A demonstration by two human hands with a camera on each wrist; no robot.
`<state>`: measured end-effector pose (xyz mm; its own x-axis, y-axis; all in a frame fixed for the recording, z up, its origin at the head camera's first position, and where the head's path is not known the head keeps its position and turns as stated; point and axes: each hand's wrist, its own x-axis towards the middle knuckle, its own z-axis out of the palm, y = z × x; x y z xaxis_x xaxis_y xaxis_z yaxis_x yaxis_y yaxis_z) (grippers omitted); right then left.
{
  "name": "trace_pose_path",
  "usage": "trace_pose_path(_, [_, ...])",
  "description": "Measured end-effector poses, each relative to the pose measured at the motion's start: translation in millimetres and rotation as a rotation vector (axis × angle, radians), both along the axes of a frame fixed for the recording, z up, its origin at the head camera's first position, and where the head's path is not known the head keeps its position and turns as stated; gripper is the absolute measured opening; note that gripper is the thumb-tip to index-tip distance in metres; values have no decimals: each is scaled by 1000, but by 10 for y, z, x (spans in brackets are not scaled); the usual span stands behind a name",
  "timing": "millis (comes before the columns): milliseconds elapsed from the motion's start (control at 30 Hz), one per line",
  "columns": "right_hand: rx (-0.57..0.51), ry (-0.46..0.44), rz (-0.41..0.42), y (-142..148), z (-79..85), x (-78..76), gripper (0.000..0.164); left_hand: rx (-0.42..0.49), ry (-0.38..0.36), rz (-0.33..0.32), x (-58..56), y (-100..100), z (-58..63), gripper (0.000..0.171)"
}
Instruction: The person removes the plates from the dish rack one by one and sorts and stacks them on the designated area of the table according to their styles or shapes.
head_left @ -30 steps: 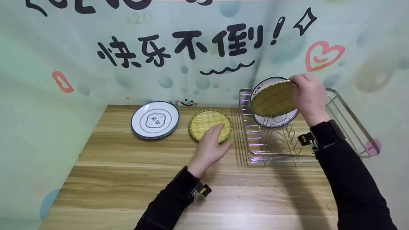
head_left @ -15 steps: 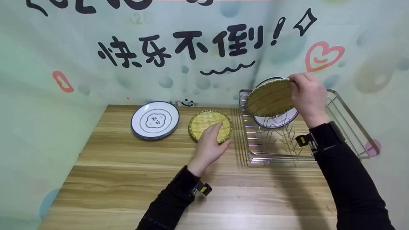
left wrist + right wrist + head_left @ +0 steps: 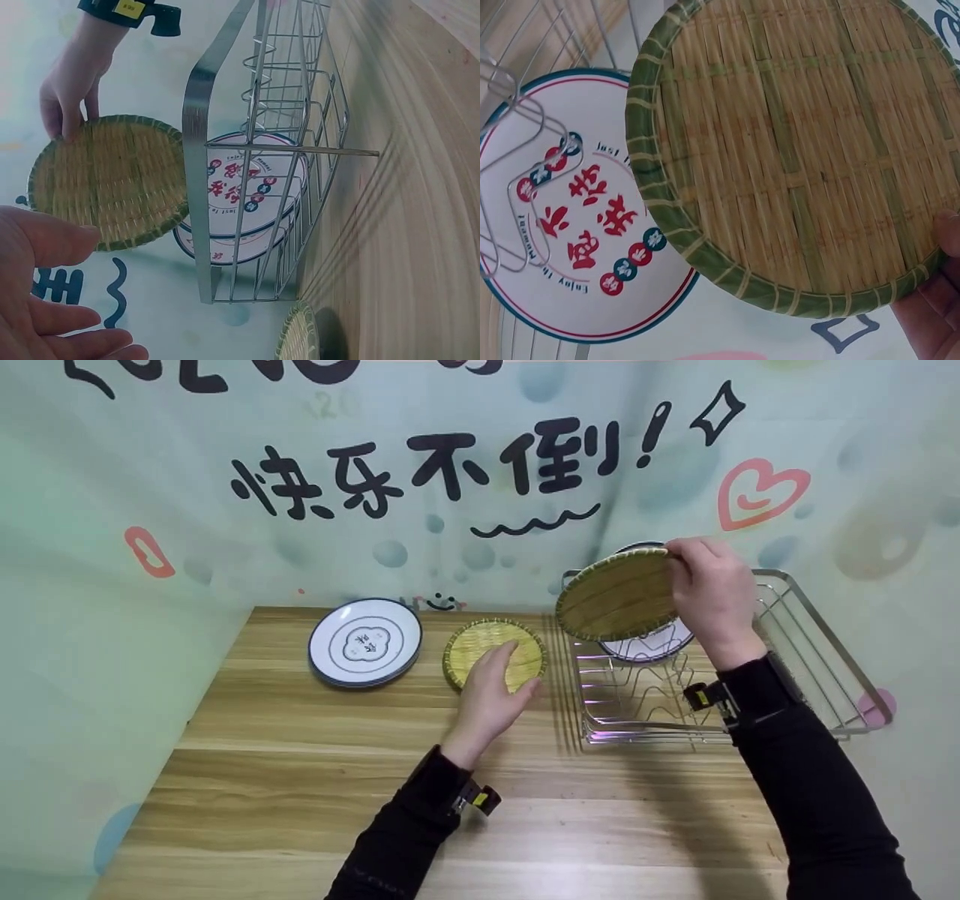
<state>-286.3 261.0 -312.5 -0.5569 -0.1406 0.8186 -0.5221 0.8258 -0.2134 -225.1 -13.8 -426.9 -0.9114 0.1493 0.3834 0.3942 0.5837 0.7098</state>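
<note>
In the head view, we see the right hand (image 3: 712,592) pinching the rim of a woven tray (image 3: 615,596), tilted above the left part of the wire rack (image 3: 658,736), where a white plate (image 3: 651,649) stands. The left hand (image 3: 487,701), fingers parted and holding nothing, is over a second tray (image 3: 487,635) on the tabletop (image 3: 300,795), right of the stacked plates (image 3: 365,643). From the left wrist, we find that hand's thumb and fingers well apart. From the right wrist, we see the gripped edge and, partly behind the weave, red lettering (image 3: 617,216) on the racked plate.
</note>
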Motion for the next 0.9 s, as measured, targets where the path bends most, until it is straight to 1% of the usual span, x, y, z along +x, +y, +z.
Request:
trace_pose_path(300, [-14, 1, 27, -109, -27, 67, 13, 64, 69, 40, -27, 0, -12, 59])
trace_pose_path(533, [29, 27, 72, -190, -29, 121, 15, 107, 125, 51, -47, 4, -22, 51])
trace_pose_path(767, [25, 55, 116, -293, -26, 183, 13, 162, 168, 55, -80, 5, -17, 43])
trace_pose_path(900, [27, 70, 132, -344, -27, 221, 13, 214, 211, 60, -96, 9, -13, 37])
